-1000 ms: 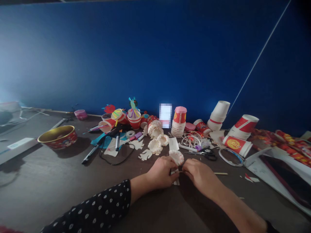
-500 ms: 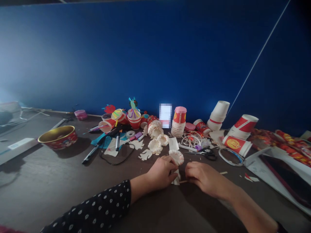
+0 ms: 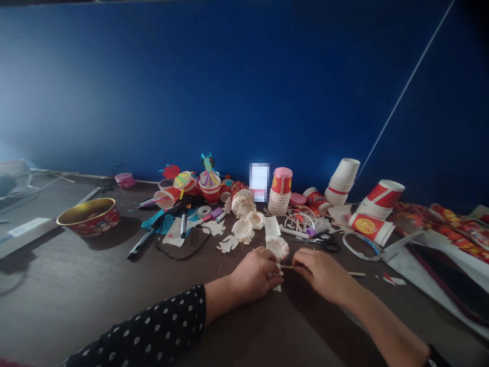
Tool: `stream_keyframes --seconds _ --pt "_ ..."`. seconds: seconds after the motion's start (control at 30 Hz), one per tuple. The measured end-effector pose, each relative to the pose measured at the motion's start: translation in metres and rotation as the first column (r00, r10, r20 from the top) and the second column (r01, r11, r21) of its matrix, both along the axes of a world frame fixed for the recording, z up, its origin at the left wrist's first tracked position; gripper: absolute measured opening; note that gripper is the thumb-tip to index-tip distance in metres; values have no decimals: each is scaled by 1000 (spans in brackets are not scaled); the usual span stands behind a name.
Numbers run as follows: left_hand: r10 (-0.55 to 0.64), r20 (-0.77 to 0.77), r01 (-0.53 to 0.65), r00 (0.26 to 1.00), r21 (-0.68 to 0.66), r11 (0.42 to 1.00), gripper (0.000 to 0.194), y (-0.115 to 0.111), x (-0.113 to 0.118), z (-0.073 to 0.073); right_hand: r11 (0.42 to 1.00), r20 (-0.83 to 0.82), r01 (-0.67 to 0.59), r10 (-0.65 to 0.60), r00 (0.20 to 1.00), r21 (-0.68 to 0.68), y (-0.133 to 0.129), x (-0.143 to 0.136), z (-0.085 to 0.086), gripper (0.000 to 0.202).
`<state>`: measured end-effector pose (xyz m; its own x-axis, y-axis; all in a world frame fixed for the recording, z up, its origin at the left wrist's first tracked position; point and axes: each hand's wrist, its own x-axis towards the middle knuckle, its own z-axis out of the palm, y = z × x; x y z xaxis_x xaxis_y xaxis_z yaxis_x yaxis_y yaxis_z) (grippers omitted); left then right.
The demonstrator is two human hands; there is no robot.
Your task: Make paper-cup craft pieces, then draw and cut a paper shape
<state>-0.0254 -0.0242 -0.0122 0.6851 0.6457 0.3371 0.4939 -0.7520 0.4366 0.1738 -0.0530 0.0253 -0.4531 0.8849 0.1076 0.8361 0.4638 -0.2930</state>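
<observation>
My left hand (image 3: 255,272) is closed, its fingertips pressed onto a white paper strip (image 3: 278,288) on the table, mostly hidden under them. Between the fingers of my right hand (image 3: 318,271) is a thin wooden stick (image 3: 287,267), its tip by the left fingertips and paper strip. A similar pale stick end (image 3: 358,274) shows beyond the right wrist; I cannot tell whether it is the same piece. Just past both hands lies a white, scalloped paper cup piece (image 3: 278,247), with a white paper rectangle (image 3: 272,226) behind it.
Behind the hands lie cut paper shapes (image 3: 243,230) and scissors (image 3: 324,241). Stacked paper cups (image 3: 279,196) stand further back. To the left are a red and gold bowl (image 3: 89,222) and a black marker (image 3: 144,238); to the right, a dark tablet (image 3: 449,278) in a white box.
The stick has moved away from me along the paper strip and lies more level. My right hand has shifted slightly away from me; my left has barely moved.
</observation>
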Motion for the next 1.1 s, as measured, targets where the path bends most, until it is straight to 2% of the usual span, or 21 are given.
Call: stream_keyframes --seconds 0.17,0.33,0.63,0.8,1.1 --pt "73 -64 -75 995 -22 997 17 -3 0 6 998 -11 -68 68 998 -12 -5 -10 -1 18" --pt "-18 -33 19 999 27 999 8 -5 -1 8 991 -33 -126 125 992 -43 -7 -11 1 16" --pt "-43 -23 43 999 22 999 6 -8 -3 8 968 -126 -216 201 972 -124 -8 -11 2 14" --pt "-10 -10 10 1000 -53 999 8 -10 -2 9 961 -167 -234 209 964 -149 -8 -11 1 14" --pt "84 -12 -85 996 -212 974 6 -9 3 11 974 -122 -182 166 979 -138 -9 -12 0 14"
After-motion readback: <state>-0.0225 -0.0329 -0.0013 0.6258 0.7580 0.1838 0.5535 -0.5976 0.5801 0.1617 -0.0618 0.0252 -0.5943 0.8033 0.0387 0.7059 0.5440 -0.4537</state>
